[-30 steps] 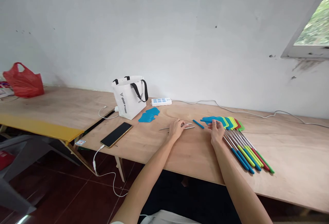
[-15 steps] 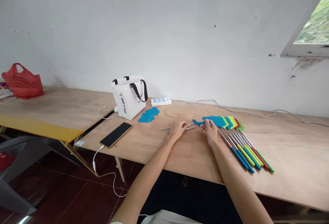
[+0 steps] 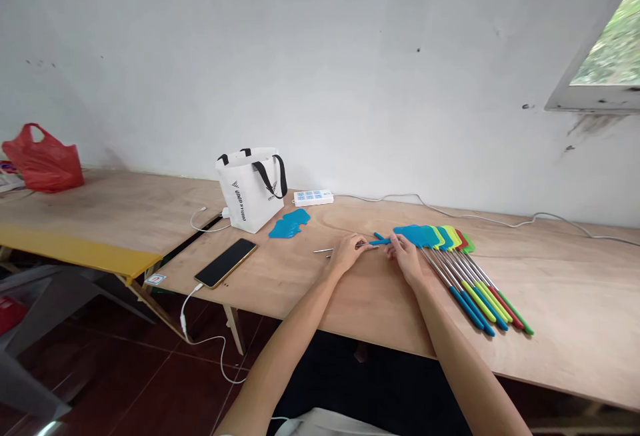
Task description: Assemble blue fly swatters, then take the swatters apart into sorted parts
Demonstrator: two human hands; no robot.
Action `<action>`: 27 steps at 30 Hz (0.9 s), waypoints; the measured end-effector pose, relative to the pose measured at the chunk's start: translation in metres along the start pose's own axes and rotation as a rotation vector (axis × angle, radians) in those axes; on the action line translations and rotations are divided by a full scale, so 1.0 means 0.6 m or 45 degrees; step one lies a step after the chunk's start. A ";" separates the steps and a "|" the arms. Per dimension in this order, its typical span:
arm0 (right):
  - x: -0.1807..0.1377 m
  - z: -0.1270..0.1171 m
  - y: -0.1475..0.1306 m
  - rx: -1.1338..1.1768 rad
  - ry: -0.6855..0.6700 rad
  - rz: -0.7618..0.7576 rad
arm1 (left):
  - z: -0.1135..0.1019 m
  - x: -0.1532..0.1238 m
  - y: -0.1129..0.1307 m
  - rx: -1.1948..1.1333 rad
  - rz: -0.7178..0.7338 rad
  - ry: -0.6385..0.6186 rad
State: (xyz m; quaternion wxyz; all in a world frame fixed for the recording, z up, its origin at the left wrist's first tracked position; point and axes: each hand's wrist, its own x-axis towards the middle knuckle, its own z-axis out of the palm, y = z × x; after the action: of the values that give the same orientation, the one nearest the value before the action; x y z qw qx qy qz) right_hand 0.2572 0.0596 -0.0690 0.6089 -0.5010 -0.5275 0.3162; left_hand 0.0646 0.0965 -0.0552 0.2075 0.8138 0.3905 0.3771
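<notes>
L grip (image 3: pixel 347 254): fingers bent, pinching what looks like a thin metal rod (image 3: pixel 361 245), mostly hidden by the hand. R grip (image 3: pixel 405 257): closed on the far end of a blue handle (image 3: pixel 379 242). The handle lies btwn the two hands, just over the surface (image 3: pixel 565 303), roughly level, its L end meeting or very near the rod; can't tell if the rod is inside.

Handling, my guess: both pcs v. light. Handle prob. plastic or rubber, a bit of give, not fragile; hold it around the body, near the mouth for control. Rod stiff, smooth, prob. slippery & apt to roll or twist; pinch close to the tip so it can't swing.

Edges/room: spare blue handle (image 3: pixel 377 235) is just behind the held one, so a push that way may knock it. Loose rods (image 3: pixel 323 251) poke out L of the L grip, partly under it; easy to roll w/ a wrist. Swatters (image 3: pixel 479 303) fanned out close on the R, heads right behind the R grip, so limited pull-back there w/o lifting. Blue swatter heads (image 3: pixel 289 224) flat, further L; phone (image 3: pixel 226 263) well apart, near the front edge. Best room: bare wood btwn forearms, toward the front edge, but rods could roll off there.
</notes>
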 end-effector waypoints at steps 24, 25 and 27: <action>-0.002 -0.019 0.033 -1.259 0.103 -0.031 | 0.003 -0.004 -0.008 0.348 -0.090 -0.054; -0.002 -0.019 0.035 -1.285 0.101 -0.022 | 0.004 -0.005 -0.006 0.357 -0.087 -0.061; 0.000 -0.020 0.036 -1.323 0.109 -0.001 | 0.005 -0.006 -0.003 0.371 -0.079 -0.068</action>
State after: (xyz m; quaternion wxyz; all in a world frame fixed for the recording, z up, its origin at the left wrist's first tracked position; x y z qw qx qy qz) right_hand 0.2720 0.0630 -0.0887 0.3011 -0.7493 -0.5897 -0.0085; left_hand 0.0648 0.0944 -0.0597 0.1091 0.8325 0.4605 0.2881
